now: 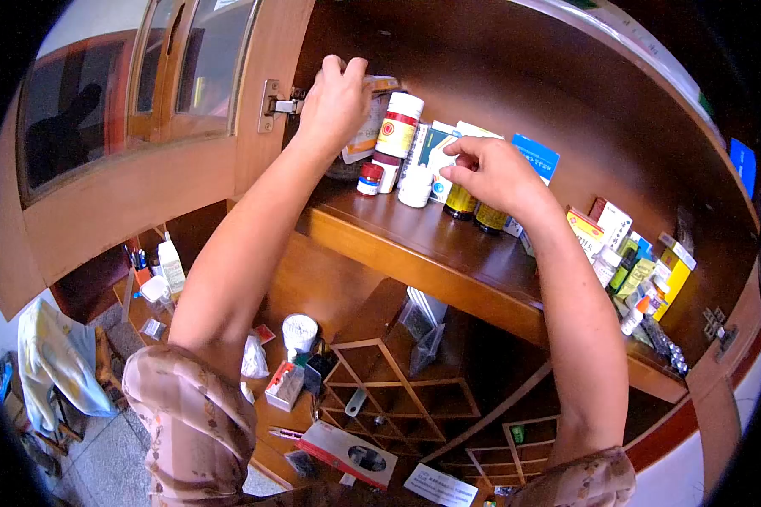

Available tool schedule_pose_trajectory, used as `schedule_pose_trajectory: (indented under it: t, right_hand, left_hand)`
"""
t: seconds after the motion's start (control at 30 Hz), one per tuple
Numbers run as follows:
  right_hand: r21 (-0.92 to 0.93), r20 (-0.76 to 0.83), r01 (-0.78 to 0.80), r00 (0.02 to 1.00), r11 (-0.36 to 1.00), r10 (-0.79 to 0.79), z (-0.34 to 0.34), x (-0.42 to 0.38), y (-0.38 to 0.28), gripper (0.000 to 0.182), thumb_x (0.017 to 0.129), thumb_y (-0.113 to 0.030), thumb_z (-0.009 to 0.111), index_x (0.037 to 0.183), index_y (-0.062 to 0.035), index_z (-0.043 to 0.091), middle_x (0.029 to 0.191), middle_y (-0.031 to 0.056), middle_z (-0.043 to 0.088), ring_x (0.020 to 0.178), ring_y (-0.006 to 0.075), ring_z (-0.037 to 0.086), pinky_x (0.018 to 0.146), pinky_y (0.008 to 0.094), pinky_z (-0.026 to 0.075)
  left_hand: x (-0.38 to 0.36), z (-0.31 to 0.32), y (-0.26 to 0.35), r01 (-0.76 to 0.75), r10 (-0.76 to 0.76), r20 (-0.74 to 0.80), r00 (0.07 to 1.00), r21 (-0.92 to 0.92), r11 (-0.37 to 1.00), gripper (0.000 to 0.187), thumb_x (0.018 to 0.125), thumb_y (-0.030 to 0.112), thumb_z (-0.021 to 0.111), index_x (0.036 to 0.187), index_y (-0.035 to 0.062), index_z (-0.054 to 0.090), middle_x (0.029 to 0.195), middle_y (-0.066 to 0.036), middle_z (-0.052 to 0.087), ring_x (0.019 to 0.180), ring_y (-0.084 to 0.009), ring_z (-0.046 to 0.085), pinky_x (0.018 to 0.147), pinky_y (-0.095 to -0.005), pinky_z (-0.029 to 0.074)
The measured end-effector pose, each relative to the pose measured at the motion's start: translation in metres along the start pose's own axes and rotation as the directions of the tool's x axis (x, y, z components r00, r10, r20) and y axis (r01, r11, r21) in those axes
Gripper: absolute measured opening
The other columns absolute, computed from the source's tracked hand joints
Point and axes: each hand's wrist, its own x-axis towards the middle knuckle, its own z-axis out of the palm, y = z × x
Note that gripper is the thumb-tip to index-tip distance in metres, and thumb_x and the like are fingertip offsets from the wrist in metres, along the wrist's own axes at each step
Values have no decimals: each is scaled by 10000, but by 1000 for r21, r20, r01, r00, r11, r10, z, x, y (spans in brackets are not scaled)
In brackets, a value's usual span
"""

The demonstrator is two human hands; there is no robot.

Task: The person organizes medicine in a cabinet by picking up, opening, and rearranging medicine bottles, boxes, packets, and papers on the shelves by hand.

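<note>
My left hand (336,103) is raised at the left end of the cabinet shelf, fingers curled at the edge of a clear plastic packet (365,135) with an orange label; its fingertips are partly hidden. Beside it, a white-capped bottle with a red and yellow label (397,125) stands on another bottle. A small red-capped jar (369,179) and a white bottle (415,187) stand in front. My right hand (499,173) hovers before upright medicine boxes, thumb and forefinger apart, nothing between them. Below it are dark bottles with yellow labels (460,203). A blue box (536,159) stands behind.
The cabinet door (144,177) hangs open on the left. More medicine boxes and bottles (626,262) crowd the shelf's right end. Below are a lattice rack (397,389), a white tub (299,332) and a red and white box (347,455). A cloth-draped chair (55,363) stands lower left.
</note>
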Motion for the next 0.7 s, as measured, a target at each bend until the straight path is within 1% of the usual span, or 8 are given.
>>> schedule_pose_trajectory:
  t: [0.17, 0.23, 0.3, 0.33, 0.4, 0.5, 0.67, 0.7]
  right_hand:
    - [38, 35, 28, 999, 999, -30, 4, 1, -3, 322, 791, -213, 690, 1045, -21, 647, 808, 110, 647, 737, 181, 603, 697, 324, 483]
    - [46, 50, 37, 998, 998, -39, 5, 1, -6, 317, 792, -210, 688, 1048, -27, 647, 807, 113, 645, 738, 187, 603, 699, 328, 484]
    - [16, 37, 53, 998, 998, -54, 5, 0, -9, 328, 787, -264, 649, 1058, -80, 647, 958, 166, 641, 905, 312, 618, 810, 385, 484]
    - [16, 38, 54, 998, 998, -54, 8, 0, -10, 328, 787, -264, 649, 1058, -80, 647, 958, 166, 641, 905, 312, 618, 810, 385, 484]
    - [26, -44, 237, 971, 971, -236, 17, -1, -15, 308, 798, -245, 632, 1075, -111, 641, 1052, 147, 609, 951, 322, 601, 835, 391, 480]
    - [-24, -45, 386, 921, 922, -387, 32, -1, -28, 295, 806, -228, 614, 1086, -137, 638, 1121, 116, 577, 981, 323, 590, 851, 399, 479]
    - [-75, -3, 365, 931, 928, -366, 38, -2, -39, 284, 821, -231, 597, 1089, -146, 633, 1112, 101, 585, 973, 314, 598, 831, 416, 489]
    - [-110, -63, 298, 950, 948, -306, 38, -1, -35, 285, 824, -241, 597, 1090, -143, 627, 1091, 111, 593, 962, 321, 601, 819, 420, 493]
  left_hand:
    - [4, 6, 0, -36, 42, -18, 999, 285, 958, 333, 799, 213, 637, 1079, 55, 552, 1064, -198, 494, 960, -360, 535, 744, -454, 503]
    - [1, 7, -5, -193, 230, -19, 973, 480, 856, 274, 786, 275, 641, 964, 70, 602, 1088, -175, 488, 984, -315, 504, 740, -441, 472]
    - [-3, 8, -9, -246, 299, 0, 954, 567, 786, 260, 781, 302, 639, 912, 79, 614, 1079, -160, 499, 980, -297, 496, 764, -436, 445]
    - [-4, 6, -8, -296, 368, 24, 930, 644, 705, 256, 777, 330, 638, 859, 88, 627, 1069, -145, 510, 977, -278, 488, 789, -430, 418]
    - [-1, 2, -5, -300, 394, -20, 919, 614, 730, 264, 779, 341, 634, 853, 88, 631, 1052, -135, 524, 972, -275, 490, 812, -436, 398]
    - [-2, 2, -4, -353, 440, -47, 897, 523, 776, 275, 791, 354, 622, 864, 90, 636, 1037, -120, 550, 991, -272, 493, 861, -451, 370]
    - [-5, -2, -1, -428, 486, -84, 870, 361, 829, 304, 835, 373, 581, 923, 85, 621, 1126, -127, 557, 1098, -291, 483, 964, -473, 332]
    - [-5, -4, -1, -426, 484, -85, 871, 360, 830, 304, 835, 373, 581, 923, 85, 621, 1126, -127, 557, 1098, -291, 483, 964, -473, 332]
